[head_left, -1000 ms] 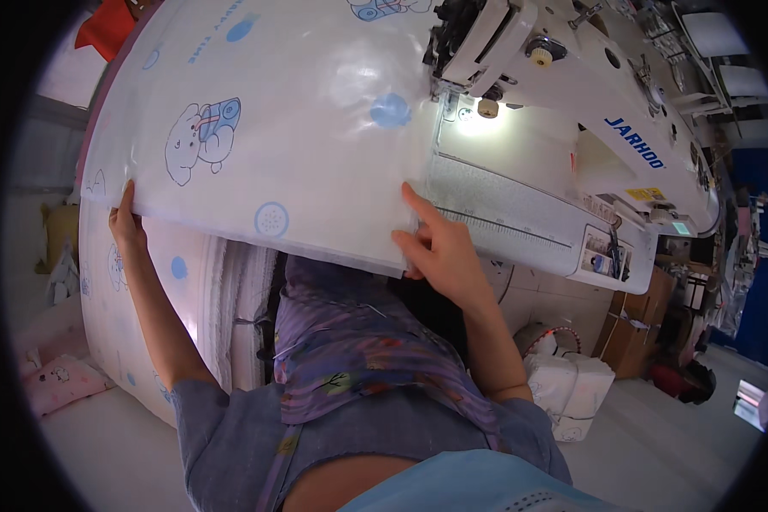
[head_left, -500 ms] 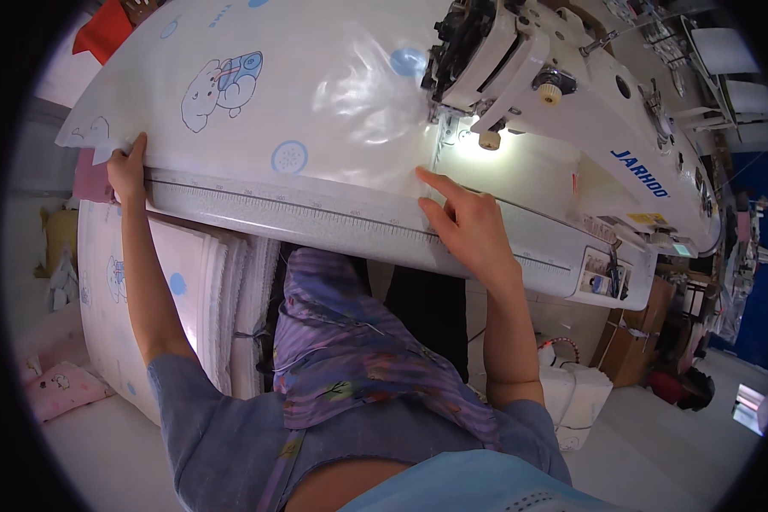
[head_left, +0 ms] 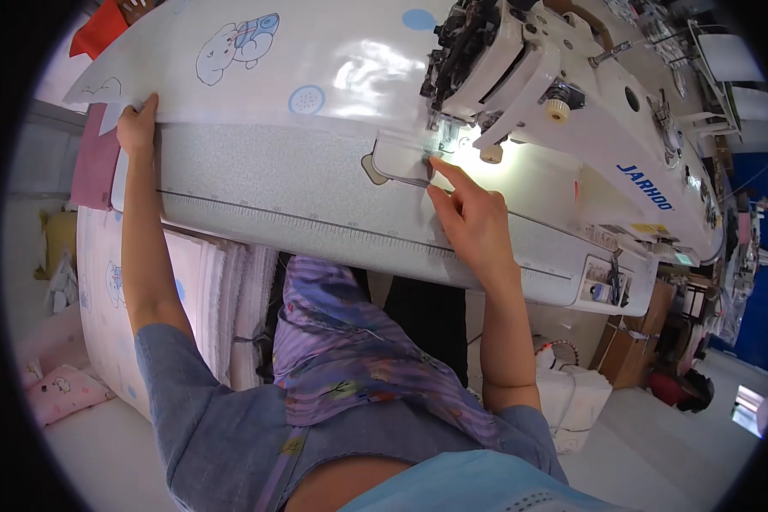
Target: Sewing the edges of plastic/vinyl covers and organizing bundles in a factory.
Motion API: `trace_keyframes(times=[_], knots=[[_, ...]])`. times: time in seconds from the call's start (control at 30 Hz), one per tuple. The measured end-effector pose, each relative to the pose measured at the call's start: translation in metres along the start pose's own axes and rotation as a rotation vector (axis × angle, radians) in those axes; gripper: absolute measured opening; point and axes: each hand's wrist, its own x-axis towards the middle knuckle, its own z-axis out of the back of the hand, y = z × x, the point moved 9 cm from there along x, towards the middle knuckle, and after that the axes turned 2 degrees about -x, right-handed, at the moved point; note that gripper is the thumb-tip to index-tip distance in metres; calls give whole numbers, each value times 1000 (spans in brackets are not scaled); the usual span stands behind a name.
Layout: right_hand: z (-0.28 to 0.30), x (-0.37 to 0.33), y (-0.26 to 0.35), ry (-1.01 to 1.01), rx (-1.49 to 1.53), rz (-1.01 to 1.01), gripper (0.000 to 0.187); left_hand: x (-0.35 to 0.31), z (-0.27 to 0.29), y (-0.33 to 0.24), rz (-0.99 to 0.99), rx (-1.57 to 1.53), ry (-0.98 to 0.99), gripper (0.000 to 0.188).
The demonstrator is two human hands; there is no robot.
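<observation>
A shiny white sheet (head_left: 230,94), printed with a cartoon puppy and blue circles, spreads over the far side of the sewing table (head_left: 264,166). My left hand (head_left: 136,126) is closed on its near edge, close to the left corner. The sewing machine (head_left: 563,94) stands at the right, its lamp lighting the needle area. My right hand (head_left: 474,213) is just in front of the needle area, index finger and thumb apart, the other fingers curled. Its index fingertip is at the metal cover plate (head_left: 401,160) set in the table. Nothing shows between its fingers.
A ruler scale runs along the table's front. Folded printed sheets (head_left: 200,282) are piled below at the left, beside a mauve cloth (head_left: 94,162) at the table's left end. A small parts tray (head_left: 604,277) is set into the right end. Cardboard boxes (head_left: 627,350) stand farther right.
The sheet's near edge has moved away from me, baring the tabletop and cover plate. My left hand has gone farther back with it. My right index finger has left the sheet, shifting slightly farther back.
</observation>
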Motion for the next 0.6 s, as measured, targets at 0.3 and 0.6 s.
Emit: trace_keyframes(times=[0.3,0.6], knots=[[-8,-29,3,53,153,-51,35,-16,-7,35,436,-709,101,43],[-162,-126,77,588,760,57,40,-246,81,118,983,-1816,183,8]])
